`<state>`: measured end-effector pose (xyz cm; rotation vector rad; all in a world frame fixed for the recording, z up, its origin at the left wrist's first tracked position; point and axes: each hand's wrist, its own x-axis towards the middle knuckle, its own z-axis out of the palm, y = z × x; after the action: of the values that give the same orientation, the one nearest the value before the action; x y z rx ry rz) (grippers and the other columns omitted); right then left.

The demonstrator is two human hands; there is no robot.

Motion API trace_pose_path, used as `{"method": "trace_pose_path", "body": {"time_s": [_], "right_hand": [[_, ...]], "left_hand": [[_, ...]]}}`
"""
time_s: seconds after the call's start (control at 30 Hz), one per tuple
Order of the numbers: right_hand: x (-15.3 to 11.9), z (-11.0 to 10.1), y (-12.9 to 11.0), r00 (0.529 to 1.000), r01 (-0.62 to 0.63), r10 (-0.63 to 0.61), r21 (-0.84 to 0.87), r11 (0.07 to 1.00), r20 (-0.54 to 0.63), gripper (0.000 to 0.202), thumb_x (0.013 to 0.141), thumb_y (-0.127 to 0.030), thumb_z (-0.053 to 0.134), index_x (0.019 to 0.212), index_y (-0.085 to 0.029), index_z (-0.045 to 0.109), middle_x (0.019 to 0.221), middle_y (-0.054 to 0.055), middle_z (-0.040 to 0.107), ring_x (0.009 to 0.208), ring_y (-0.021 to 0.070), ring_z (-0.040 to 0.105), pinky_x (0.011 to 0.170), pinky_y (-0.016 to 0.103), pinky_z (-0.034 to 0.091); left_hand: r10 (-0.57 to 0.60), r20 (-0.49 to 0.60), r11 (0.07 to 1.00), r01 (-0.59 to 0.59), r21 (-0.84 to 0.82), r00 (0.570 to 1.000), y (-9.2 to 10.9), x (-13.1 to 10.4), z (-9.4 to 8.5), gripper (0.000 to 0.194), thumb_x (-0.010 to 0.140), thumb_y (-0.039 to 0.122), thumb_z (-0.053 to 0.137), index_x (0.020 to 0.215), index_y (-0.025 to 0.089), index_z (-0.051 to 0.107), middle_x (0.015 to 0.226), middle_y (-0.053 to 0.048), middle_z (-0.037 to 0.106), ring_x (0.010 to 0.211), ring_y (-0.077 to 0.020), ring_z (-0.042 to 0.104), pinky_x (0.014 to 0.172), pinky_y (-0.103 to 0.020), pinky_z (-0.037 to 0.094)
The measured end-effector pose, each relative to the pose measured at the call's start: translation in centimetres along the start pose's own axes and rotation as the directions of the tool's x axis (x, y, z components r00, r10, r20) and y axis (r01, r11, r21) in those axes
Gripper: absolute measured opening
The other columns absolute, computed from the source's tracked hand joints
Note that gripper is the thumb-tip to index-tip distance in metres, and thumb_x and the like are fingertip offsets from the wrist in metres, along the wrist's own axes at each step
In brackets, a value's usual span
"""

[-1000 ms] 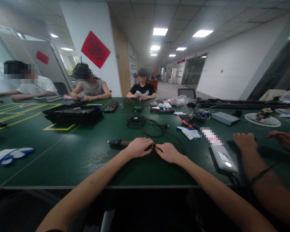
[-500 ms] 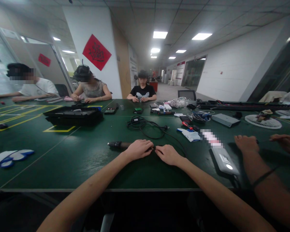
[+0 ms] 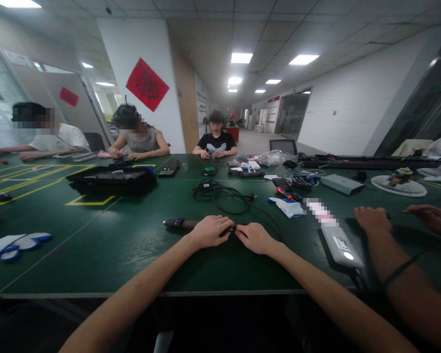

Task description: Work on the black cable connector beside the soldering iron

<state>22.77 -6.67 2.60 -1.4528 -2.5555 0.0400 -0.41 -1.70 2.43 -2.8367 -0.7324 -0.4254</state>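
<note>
My left hand (image 3: 212, 230) is closed over the rear of a dark electric screwdriver (image 3: 176, 223), which lies sideways on the green table with its tip to the left. Close by, my right hand (image 3: 256, 238) pinches a small black cable end at the tool's tail. The two sets of fingertips almost meet there, and I cannot tell whether the plug is fully seated. The black power cord (image 3: 220, 196) lies in loose loops beyond my hands, with one stretch running down behind my right hand.
A black tray-like casing (image 3: 112, 179) sits at the left, and gloves (image 3: 288, 207) lie right of the cord. A grey power strip (image 3: 340, 245) stands between me and a co-worker's hand (image 3: 373, 220). Other people sit across the table (image 3: 95, 264).
The view has tilted slightly upward. My hands stay together at the screwdriver's tail with hardly any movement. Part of another person's hand now shows at the left edge.
</note>
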Motion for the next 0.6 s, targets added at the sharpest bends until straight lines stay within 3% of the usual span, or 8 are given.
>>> {"method": "trace_pose_path", "body": {"time_s": [0.6], "right_hand": [[0.10,-0.13,-0.10,0.998,-0.030,0.031,-0.021,0.999,0.046,0.039,0.110,-0.043,0.039,0.103,-0.021,0.070,0.092,0.007,0.075,0.079,0.0183,0.066,0.069,0.027,0.034]], "left_hand": [[0.002,0.013,1.000,-0.001,-0.026,1.000,-0.22,-0.03,0.07,0.019,0.101,0.037,0.053,0.114,0.023,0.056,0.106,-0.003,0.067,0.094,-0.0194,0.065,0.083,-0.032,0.049]]}}
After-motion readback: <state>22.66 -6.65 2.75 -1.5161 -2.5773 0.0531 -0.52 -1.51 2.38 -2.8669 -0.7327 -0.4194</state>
